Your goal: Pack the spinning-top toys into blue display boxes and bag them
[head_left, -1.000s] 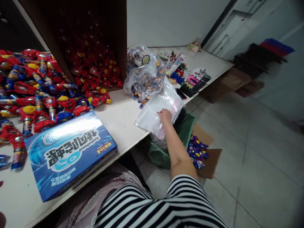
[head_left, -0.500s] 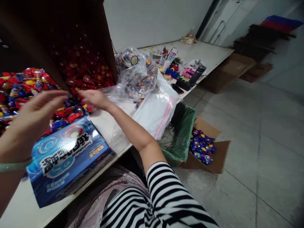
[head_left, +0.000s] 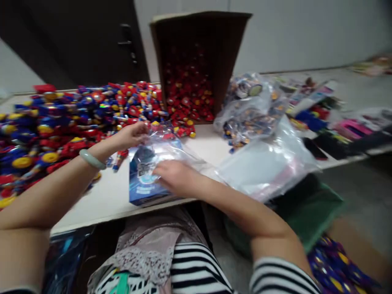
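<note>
Head view, change: clear bag [head_left: 171, 149] brought over from the stack of bags [head_left: 269, 167] at the right, now lying across the blue box [head_left: 143, 179]; both hands now meeting on it, so bagging of the box looks begun.
Left hand [head_left: 133, 134]: grip narrow, pinching the bag's far edge, beside the toy pile [head_left: 61, 118].
Right hand [head_left: 173, 177]: fingers curled on the plastic over the box; closure unclear through blur.
Box: near edge of the surface [head_left: 107, 196], in front of the carton [head_left: 199, 61].

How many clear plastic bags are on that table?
3: one over the blue box under both hands, one filled with toys by the carton, one pile of empties at the edge; more may be hidden.
</note>
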`<state>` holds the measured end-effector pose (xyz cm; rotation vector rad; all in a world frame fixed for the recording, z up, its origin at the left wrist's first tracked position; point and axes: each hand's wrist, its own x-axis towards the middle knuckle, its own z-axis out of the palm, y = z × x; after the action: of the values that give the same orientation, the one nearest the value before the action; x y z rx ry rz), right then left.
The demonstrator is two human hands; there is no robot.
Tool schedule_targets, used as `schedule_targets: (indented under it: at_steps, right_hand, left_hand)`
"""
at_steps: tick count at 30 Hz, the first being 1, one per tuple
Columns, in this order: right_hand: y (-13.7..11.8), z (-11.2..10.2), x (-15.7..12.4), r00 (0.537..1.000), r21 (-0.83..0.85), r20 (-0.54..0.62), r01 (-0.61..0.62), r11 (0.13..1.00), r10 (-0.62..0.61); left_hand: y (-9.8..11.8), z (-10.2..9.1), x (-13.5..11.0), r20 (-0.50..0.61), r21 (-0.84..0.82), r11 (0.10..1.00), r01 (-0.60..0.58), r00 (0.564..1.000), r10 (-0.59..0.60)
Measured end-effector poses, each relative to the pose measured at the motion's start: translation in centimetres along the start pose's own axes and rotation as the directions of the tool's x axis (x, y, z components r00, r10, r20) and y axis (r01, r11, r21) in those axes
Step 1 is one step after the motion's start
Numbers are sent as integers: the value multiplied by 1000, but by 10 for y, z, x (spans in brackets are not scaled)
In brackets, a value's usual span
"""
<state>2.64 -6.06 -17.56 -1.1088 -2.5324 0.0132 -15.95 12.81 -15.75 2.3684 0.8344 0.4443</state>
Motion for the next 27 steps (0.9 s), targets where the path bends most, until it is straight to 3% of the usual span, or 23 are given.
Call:
schedule_targets:
  at_steps: [2,3,5,7,9,11,12,13,15,16,17,18,20,23,25,27]
  right_hand:
    - [27,-15,-12,937,-21,-303,-192,981,177]
    - [40,-21,-11,883,-47,-396,-295,954,254]
    - [61,-31,-1,796,-90,-471,-471,877,380]
    - [76,-35,17,798,-131,-399,-538,833,452]
    - [85,-37,37,846,-128,-201,-522,843,493]
    - [86,-39,54,843,-120,-54,-537,835,535]
    - [84,-40,62,824,-146,-46,-565,812,565]
    - [80,-42,70,802,-194,-78,-595,780,592]
    - [67,-45,86,785,-322,-172,-616,719,595]
    - [58,-46,94,798,-380,-184,-596,707,574]
    - [48,-47,102,819,-425,-171,-562,709,547]
    - [39,-47,109,841,-456,-151,-526,718,520]
    - [23,-48,117,867,-491,-134,-478,728,479]
    - [16,-45,111,860,-515,-168,-493,701,482]
    - [26,-41,97,851,-535,-130,-491,687,508]
    - [48,-38,84,832,-570,-29,-469,675,554]
  left_hand:
    - [-6,-16,-23,-77,-205,975,86,992,-104]
    - [-6,-21,-31,-82,-270,958,96,989,-122]
    - [-4,-25,-42,-54,-325,943,74,994,-97]
    - [-5,-26,-45,-31,-339,941,14,999,-26]
    - [-10,-29,-45,-23,-327,944,-35,999,29]
    - [-16,-39,-46,-106,-267,963,-29,994,0]
    - [-17,-46,-48,-203,-231,973,-25,979,-23]
    - [-14,-53,-50,-332,-192,981,-38,943,-29]
    - [2,-65,-56,-580,-62,993,-101,813,47]
    - [14,-68,-58,-640,42,991,-125,759,123]
    - [27,-68,-60,-648,166,979,-120,735,200]
    - [40,-66,-61,-613,297,951,-87,746,260]
    - [55,-59,-62,-493,520,854,32,827,269]
    - [43,-47,-64,-385,649,728,223,921,61]
    - [19,-41,-67,-401,626,712,319,914,-58]
    - [-5,-36,-68,-467,580,722,378,880,-85]
